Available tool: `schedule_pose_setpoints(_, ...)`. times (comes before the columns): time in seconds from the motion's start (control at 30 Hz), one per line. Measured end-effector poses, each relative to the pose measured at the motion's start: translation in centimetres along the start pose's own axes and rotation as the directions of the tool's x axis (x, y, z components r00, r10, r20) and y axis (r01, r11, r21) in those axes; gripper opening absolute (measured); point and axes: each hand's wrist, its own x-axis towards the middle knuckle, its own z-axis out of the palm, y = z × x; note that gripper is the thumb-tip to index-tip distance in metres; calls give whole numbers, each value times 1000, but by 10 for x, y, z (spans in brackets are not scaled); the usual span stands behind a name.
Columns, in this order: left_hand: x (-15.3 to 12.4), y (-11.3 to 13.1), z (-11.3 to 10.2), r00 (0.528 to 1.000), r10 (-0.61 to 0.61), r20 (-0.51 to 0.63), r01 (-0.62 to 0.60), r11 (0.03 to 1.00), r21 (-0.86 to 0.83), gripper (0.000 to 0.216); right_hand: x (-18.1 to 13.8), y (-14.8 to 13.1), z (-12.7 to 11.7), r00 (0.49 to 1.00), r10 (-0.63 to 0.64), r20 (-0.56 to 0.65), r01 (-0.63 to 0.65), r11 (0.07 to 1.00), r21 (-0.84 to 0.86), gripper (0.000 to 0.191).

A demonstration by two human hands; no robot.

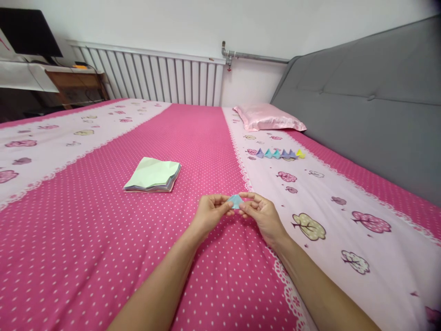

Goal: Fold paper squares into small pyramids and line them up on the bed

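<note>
Between my two hands is a small light-blue folded paper [235,201], roughly triangular at the top. My left hand [212,209] pinches its left side between thumb and fingers. On the opposite side, my right hand [261,212] grips the right edge the same way. The fingertips cover both ends of the paper. To the left on the bed lies a stack of square paper sheets [151,174], pale green on top with wavy edges. Farther off at the right stands a row of several small folded paper pieces [276,154] in purple, blue and yellow.
The bed has a pink dotted bedspread [196,133] with printed tree strips. A pink pillow [267,117] lies near the grey headboard [365,96]. Along the wall runs a white radiator [155,76]; a monitor [29,32] stands on a desk at the far left.
</note>
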Motion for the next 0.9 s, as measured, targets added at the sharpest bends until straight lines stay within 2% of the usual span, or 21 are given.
schedule_pose_setpoints(0.1,0,0,1,999,-16,34,18,998,-60,20,2,1,-3,999,19,-42,-18,1000,20,39)
schedule_pose_setpoints(0.33,-3,5,2,1000,-1,3,2,997,-83,23,6,2,-4,996,4,-94,-2,1000,22,21)
schedule_pose_setpoints(0.53,-6,6,3,995,44,89,-35,994,-101,39,3,0,-3,997,13,-76,-11,1000,26,26)
schedule_pose_setpoints(0.67,-2,-1,2,990,118,73,-118,993,-14,41,1,0,-2,1000,25,-2,-25,998,65,32)
schedule_pose_setpoints(0.9,3,-12,-2,975,224,-3,-219,959,177,52,-1,2,4,999,51,-7,-51,996,67,27)
